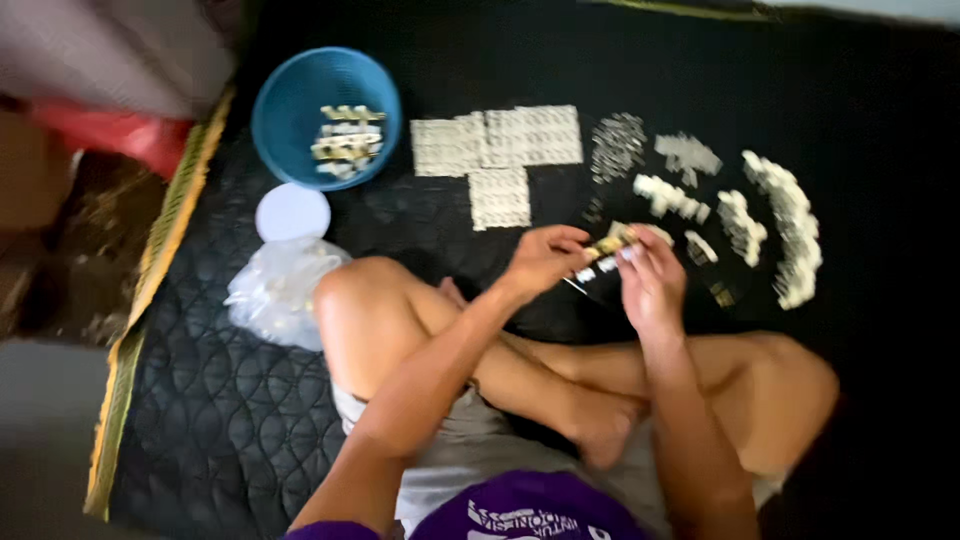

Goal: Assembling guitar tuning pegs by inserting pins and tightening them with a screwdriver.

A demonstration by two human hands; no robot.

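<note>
Item: small yellow-and-white plastic part (603,251), pinched between left hand (545,260) and right hand (652,285), both clenched on it above the black quilted mat (250,400). Risk: a slip likely drops it among white component piles (790,235), mixing stock.

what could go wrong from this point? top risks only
1. The small yellow-and-white part is pinched between the left hand and right hand over the black quilted mat; if dropped, it may land among the white piece piles.
2. The piles lie close together near the right hand; a sweep could mix them.
3. The clear plastic bag touches the knee; a leg shift might spill it.
</note>
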